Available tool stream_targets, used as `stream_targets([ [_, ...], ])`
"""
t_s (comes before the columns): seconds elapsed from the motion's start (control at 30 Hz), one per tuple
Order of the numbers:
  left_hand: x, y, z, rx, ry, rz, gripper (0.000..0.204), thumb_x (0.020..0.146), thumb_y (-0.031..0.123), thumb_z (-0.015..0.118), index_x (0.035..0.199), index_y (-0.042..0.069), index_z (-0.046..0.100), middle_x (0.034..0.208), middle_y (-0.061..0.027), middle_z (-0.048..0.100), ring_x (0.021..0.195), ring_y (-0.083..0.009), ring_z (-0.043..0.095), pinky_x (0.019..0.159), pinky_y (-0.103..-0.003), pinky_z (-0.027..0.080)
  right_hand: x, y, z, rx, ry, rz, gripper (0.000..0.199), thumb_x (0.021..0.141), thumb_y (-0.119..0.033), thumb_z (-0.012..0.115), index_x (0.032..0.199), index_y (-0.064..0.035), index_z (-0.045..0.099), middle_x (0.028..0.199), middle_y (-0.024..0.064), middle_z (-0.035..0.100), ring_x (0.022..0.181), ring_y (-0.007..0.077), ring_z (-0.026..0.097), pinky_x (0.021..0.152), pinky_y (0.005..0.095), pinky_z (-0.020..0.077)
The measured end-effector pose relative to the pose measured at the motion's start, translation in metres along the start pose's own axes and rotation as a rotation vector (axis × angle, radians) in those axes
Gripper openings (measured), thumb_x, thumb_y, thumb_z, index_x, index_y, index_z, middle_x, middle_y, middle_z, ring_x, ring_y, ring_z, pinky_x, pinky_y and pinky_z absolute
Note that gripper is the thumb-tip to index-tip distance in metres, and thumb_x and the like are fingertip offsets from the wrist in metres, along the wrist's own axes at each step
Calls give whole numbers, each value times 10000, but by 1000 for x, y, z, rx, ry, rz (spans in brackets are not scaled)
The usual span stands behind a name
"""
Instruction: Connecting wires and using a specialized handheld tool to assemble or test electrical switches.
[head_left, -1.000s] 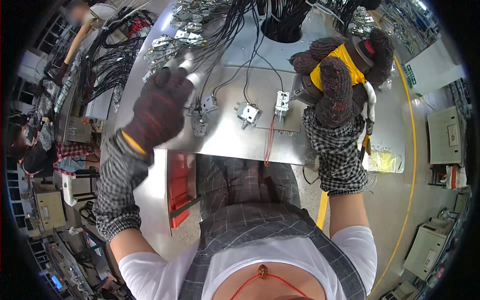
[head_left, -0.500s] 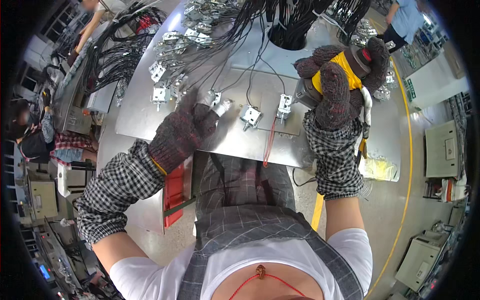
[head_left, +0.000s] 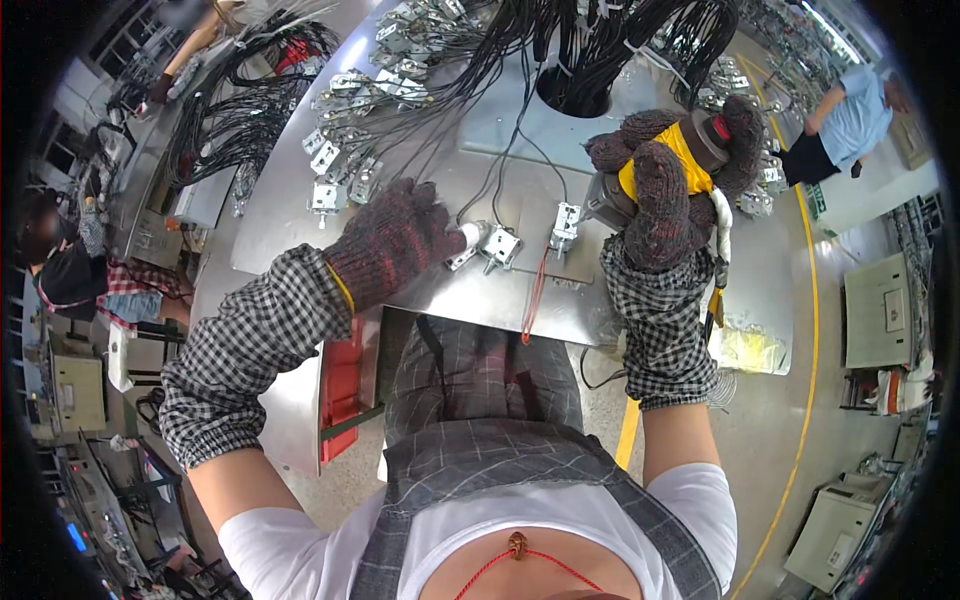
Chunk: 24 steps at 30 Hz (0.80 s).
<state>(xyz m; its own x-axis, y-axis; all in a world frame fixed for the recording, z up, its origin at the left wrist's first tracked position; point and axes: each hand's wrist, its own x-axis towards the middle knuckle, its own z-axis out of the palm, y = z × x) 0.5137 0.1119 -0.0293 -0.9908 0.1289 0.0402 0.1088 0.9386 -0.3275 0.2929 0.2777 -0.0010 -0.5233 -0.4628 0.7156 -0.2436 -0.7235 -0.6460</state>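
My left hand (head_left: 392, 240), in a dark knitted glove, rests on the metal worktable (head_left: 300, 190) with its fingertips touching a small metal wired part (head_left: 468, 238). Beside it lie two more small metal parts (head_left: 500, 245) (head_left: 565, 222) with black wires. My right hand (head_left: 665, 185), also gloved, is shut around a yellow and grey power tool (head_left: 690, 155), held upright above the table's right side. A red wire (head_left: 535, 295) hangs over the front edge.
Many wired metal parts (head_left: 350, 130) and black cable bundles (head_left: 600, 40) cover the table's far side. A red bin (head_left: 340, 385) sits under the table at left. A person in blue (head_left: 850, 110) stands at far right. Machines (head_left: 880, 310) line the right floor.
My left hand has come down from the raised position at the left and moved right onto the small metal part at the table's front. My right hand with the tool has stayed put.
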Motion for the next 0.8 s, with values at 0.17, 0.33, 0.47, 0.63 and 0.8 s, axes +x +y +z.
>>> stream_targets([
  [0.17,7,4,16,186,67,-21,289,782,271,647,1049,166,621,949,-42,596,955,-242,550,883,-401,434,-11,-15,17,-54,83,119,615,912,-3,628,1429,-163,338,1065,171,623,852,273,679,786,394,597],
  [0.33,20,7,7,65,-39,80,254,762,271,644,973,133,612,904,-34,595,958,-241,553,862,-441,427,-2,1,6,88,30,-96,552,866,-88,735,1333,-69,441,982,143,670,888,213,680,721,298,590],
  [0.47,12,8,-3,19,-91,55,239,818,224,605,1032,125,642,915,-32,628,946,-229,589,845,-402,443,2,3,17,116,24,-9,510,877,-110,720,1313,-63,459,972,148,670,862,211,679,695,297,584],
  [0.63,19,4,4,-11,17,106,260,755,296,634,944,118,620,841,-52,587,927,-269,569,883,-460,408,11,1,7,137,43,16,460,892,-138,701,1287,-55,481,960,154,670,830,207,677,663,296,576],
  [0.8,1,2,20,4,2,79,253,749,269,653,938,106,617,816,-77,579,779,-260,591,808,-430,468,0,-2,18,117,24,124,415,906,-166,682,1261,-48,503,948,161,670,797,204,675,631,294,568],
])
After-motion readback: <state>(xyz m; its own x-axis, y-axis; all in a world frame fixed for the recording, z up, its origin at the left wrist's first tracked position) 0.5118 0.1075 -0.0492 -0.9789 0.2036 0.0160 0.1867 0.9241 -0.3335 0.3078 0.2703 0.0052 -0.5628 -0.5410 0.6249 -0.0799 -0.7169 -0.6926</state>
